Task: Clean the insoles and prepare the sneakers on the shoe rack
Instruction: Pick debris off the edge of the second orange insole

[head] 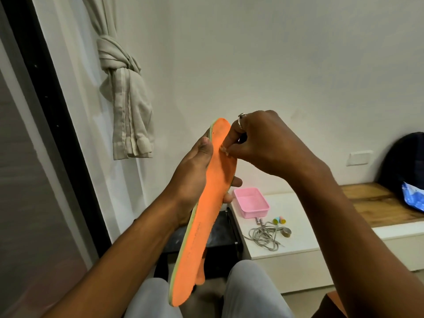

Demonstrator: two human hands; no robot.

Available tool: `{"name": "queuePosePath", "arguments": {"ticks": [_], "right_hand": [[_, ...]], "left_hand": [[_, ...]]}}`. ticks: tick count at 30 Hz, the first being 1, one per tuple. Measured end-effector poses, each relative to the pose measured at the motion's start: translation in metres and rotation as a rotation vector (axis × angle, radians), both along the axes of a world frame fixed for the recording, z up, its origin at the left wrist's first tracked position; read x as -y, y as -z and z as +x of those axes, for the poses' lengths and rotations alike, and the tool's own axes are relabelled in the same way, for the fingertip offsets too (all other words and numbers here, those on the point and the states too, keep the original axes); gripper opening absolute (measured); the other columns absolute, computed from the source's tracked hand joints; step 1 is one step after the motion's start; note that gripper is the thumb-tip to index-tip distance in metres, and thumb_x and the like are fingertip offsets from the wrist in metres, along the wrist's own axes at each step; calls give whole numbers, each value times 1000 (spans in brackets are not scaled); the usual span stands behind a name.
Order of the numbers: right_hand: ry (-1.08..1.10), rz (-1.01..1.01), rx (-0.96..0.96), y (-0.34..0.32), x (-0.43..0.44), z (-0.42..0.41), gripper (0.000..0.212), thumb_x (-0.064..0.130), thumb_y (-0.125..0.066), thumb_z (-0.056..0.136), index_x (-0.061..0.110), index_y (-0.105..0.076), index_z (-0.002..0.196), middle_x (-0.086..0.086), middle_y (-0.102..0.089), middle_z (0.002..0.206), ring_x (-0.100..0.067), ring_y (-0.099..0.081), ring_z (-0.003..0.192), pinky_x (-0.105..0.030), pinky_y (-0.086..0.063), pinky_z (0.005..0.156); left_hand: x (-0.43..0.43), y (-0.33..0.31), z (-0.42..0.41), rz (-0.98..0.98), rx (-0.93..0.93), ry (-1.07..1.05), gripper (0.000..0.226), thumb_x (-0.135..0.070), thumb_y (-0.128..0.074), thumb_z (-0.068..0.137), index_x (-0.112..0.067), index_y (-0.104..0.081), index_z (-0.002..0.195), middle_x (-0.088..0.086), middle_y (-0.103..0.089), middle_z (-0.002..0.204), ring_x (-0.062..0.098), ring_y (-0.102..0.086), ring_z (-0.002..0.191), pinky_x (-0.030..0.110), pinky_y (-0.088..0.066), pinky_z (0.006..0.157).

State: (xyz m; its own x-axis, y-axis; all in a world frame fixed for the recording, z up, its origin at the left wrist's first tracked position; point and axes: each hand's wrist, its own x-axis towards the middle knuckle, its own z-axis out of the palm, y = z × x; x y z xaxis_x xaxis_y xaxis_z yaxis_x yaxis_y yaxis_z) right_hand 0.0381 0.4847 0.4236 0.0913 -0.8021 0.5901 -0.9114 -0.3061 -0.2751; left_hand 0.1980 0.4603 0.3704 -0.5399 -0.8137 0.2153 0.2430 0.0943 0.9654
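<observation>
The insole (206,214) was bright orange with a pale green edge. The box (251,203) was pink, the table (286,237) white, the shoelace (263,236) grey. The curtain (128,115) was cream with faint stripes, the wall (275,53) off-white, the trousers (250,292) light grey, the bag (403,161) dark navy.

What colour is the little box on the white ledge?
Pink. The box shows best in the head view.

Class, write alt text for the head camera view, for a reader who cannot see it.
A person's left hand holds up an orange insole while the right hand pinches at its upper edge. Behind, a pink tray and grey laces lie on a white ledge.
</observation>
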Motion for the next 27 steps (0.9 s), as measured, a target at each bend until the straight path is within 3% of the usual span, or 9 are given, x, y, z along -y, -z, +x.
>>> {"name": "queuePosePath", "arguments": {"ticks": [4, 6, 8, 11, 12, 16, 20, 24, 27], "right_hand": [[38, -234, 63, 11, 14, 5, 15, 7, -69, 83, 16, -79, 89, 0, -69, 85, -17, -63, 78, -37, -55, 71], [48, -245, 43, 12, 15, 7, 16, 6, -67, 83, 15, -79, 88, -1, -69, 86, -18, -62, 78, -38, -54, 71], [44, -143, -10, 7, 10, 6, 14, 8, -68, 84, 15, -79, 88, 2, -69, 83, -13, -61, 75, -35, -54, 70], [-21, 97, -92, 0, -4, 5, 6, 16, -76, 85, 18, -80, 89, 11, -66, 75, -3, -60, 69, -15, -47, 62], [-41, 127, -102, 1, -5, 5, 5, 17, -77, 85, 19, -81, 88, 12, -66, 74, -2, -60, 69, -14, -46, 62], [21, -61, -37, 10, 9, 9, 10, 11, -71, 86, 15, -79, 88, 2, -70, 83, -13, -62, 77, -37, -55, 73], [45, -256, 56, 15, 16, 15, 17, 4, -66, 82, 14, -79, 87, 0, -70, 85, -16, -62, 77, -36, -54, 70], [-100, 100, 74, 9, 1, 14, 16, 7, -71, 84, 19, -81, 83, 8, -71, 70, -3, -65, 60, -9, -44, 54], [-161, 193, 105, 9, 0, 11, 10, 7, -74, 84, 16, -80, 83, 5, -74, 70, -3, -68, 60, -7, -44, 55]], "left_hand": [[0, -4, 4, -25, 23, 23, 47, -53, -27, 105, -41, -44, 148, 23, -67, 113, 26, -73, 64, 33, -55, 50], [0, -5, 6, -26, 25, 22, 48, -53, -27, 105, -41, -43, 148, 24, -67, 115, 27, -73, 64, 34, -55, 50], [2, -4, 6, -20, 18, 1, 48, -52, -28, 106, -37, -44, 149, 21, -68, 118, 33, -75, 78, 37, -57, 52], [5, 1, 4, -20, 6, -20, 48, -50, -28, 107, -32, -46, 148, 17, -71, 116, 37, -73, 89, 41, -58, 56], [6, 1, 3, -26, 0, -20, 48, -49, -28, 107, -31, -46, 147, 17, -72, 115, 37, -73, 90, 42, -59, 57], [8, -4, 9, -50, 3, -11, 50, -52, -28, 105, -33, -47, 147, 21, -70, 114, 32, -74, 80, 40, -59, 55], [10, -10, 13, -48, 28, 11, 63, -62, -32, 98, -26, -46, 148, 21, -69, 117, 35, -74, 90, 44, -60, 63], [12, -8, 11, -18, -2, 16, 68, -58, -42, 91, -16, -50, 143, 15, -72, 106, 36, -72, 88, 49, -61, 65], [12, -7, 9, 98, -23, 64, 64, -61, -30, 99, -18, -59, 136, 13, -74, 110, 37, -71, 97, 47, -60, 69]]}}
